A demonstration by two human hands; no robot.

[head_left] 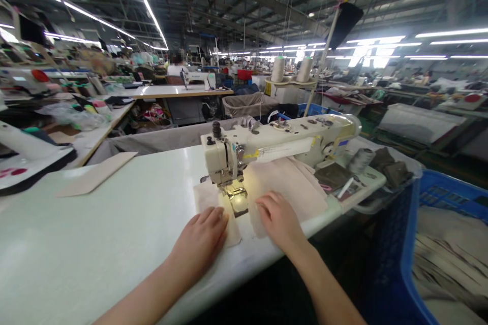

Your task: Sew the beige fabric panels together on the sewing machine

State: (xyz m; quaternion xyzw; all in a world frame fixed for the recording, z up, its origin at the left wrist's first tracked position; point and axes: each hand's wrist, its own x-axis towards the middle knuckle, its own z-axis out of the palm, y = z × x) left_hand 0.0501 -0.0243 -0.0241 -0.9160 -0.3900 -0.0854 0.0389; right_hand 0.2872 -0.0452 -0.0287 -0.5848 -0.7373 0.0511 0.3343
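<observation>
Pressing pale fabric (285,188), left hand (200,241) and right hand (279,221) flat, sewing machine (267,142) ahead, blue basket (396,264)

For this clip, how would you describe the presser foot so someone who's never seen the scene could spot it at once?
Start at the cream sewing machine on the long white table. At the machine's left end, look between the left hand and the right hand. The presser foot is the small, brightly lit metal part there, with pale pink fabric on either side.
</observation>
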